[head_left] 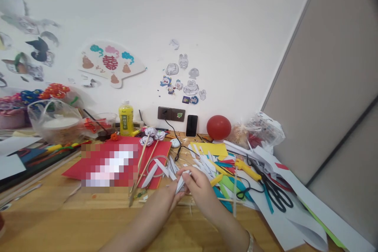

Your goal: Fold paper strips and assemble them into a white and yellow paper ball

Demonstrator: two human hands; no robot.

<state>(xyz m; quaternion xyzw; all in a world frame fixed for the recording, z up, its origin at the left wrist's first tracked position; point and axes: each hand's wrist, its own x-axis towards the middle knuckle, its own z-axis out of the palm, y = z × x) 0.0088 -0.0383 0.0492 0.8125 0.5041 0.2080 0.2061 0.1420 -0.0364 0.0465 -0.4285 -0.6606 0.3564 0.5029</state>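
My left hand [169, 199] and my right hand [197, 186] meet over the wooden table [73, 224], both pinched on a small folded piece of white paper [180, 183]. Just behind the hands lie several white paper strips [203, 163] and coloured paper strips [227, 183]. To the left, paper flowers on wooden sticks [150, 134] rest across a red sheet [147, 153]. A yellow-handled tool [247, 169] and black scissors [276, 193] lie to the right of my right hand.
A yellow bottle [126, 118], a phone [191, 125] leaning on the wall, a red balloon [219, 127] and a clear plastic bowl [54, 122] stand at the back. White paper sheets [295, 212] spill over the right edge. Stickers cover the wall.
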